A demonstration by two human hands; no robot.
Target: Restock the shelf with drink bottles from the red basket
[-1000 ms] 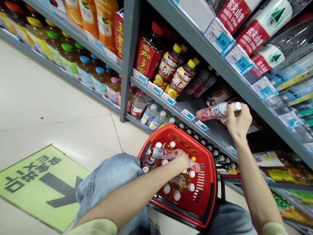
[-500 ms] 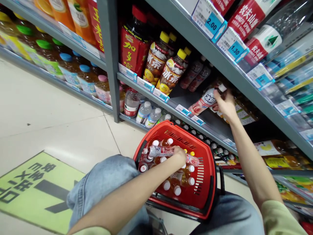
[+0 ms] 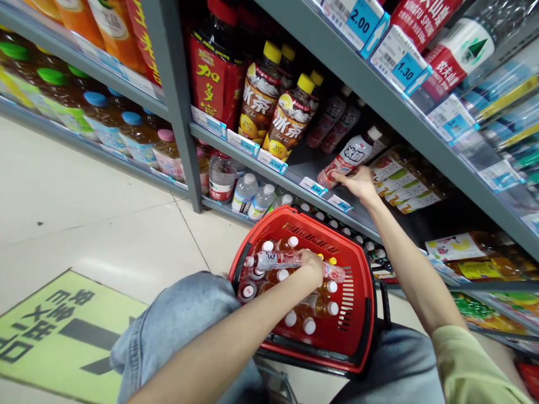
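My right hand (image 3: 360,182) rests against the base of a pink-labelled, white-capped drink bottle (image 3: 349,156) standing tilted on the grey shelf (image 3: 311,168). My left hand (image 3: 312,264) is down in the red shopping basket (image 3: 357,314) and grips a clear white-capped bottle (image 3: 269,260) lying across several other capped bottles. The basket sits between my knees in blue jeans.
Iced-tea bottles with yellow caps (image 3: 290,115) and a red-labelled bottle (image 3: 214,78) stand left of my right hand. Price tags (image 3: 314,186) line the shelf edge. Water bottles (image 3: 244,193) fill the lower shelf. A green floor sticker (image 3: 54,331) lies at the left.
My right hand carried the pink-labelled bottle from in front of the shelf back onto it, stood it up and slid down to its base. My left hand stayed in the basket.
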